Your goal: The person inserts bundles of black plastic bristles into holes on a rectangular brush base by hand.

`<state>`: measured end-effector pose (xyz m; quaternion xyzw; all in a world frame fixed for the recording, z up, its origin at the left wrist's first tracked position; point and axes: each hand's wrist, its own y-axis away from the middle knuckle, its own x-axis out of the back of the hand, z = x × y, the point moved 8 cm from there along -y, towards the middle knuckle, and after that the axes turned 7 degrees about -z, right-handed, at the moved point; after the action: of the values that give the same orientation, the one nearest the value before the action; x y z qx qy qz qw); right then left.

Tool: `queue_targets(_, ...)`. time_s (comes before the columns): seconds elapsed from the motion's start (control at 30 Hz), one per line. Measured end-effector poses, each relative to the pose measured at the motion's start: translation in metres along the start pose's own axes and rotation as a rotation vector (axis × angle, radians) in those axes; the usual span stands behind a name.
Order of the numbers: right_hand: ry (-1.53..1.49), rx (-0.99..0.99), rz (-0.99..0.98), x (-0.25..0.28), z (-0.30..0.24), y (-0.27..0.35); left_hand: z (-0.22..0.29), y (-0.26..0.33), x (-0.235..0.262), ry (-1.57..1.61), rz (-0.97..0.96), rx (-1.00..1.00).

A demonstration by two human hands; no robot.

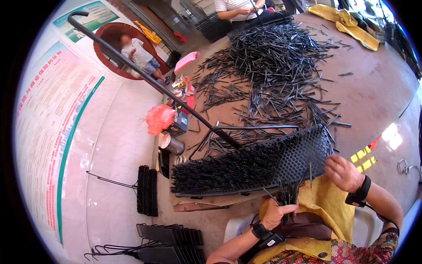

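The left hand (277,213) clamped a bundle of black pins (288,196); the right hand (343,172) pinched one at the perforated board (303,147), roughly two-thirds filled, right end bare.

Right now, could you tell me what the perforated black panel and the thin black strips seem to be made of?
The perforated panel looks like moulded black plastic or rubber: matte, with even rows of small holes. The thin strips, those bunched in the left hand and the heap on the table, look like stiff black plastic or coated metal, with a slight sheen; the picture leaves it open. The right hand touches the panel's edge.
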<state>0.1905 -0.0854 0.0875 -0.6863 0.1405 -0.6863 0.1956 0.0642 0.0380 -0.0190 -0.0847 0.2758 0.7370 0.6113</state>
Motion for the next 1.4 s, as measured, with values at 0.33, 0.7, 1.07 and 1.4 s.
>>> queue_targets(0.33,-1.170,-0.874,0.859,0.001,0.108,0.015,-0.019,-0.005,0.007,0.042,0.006,0.056)
queue_targets(0.7,-1.172,-0.926,0.821,-0.036,0.122,-0.004,-0.015,-0.004,0.004,0.060,0.003,0.064)
queue_targets(1.07,-0.916,-0.794,0.733,-0.038,0.115,-0.015,-0.015,-0.005,0.001,0.081,0.007,0.082)
queue_targets(1.4,-0.734,-0.727,0.593,-0.037,0.105,-0.031,-0.017,-0.004,0.002,0.089,0.002,0.093)
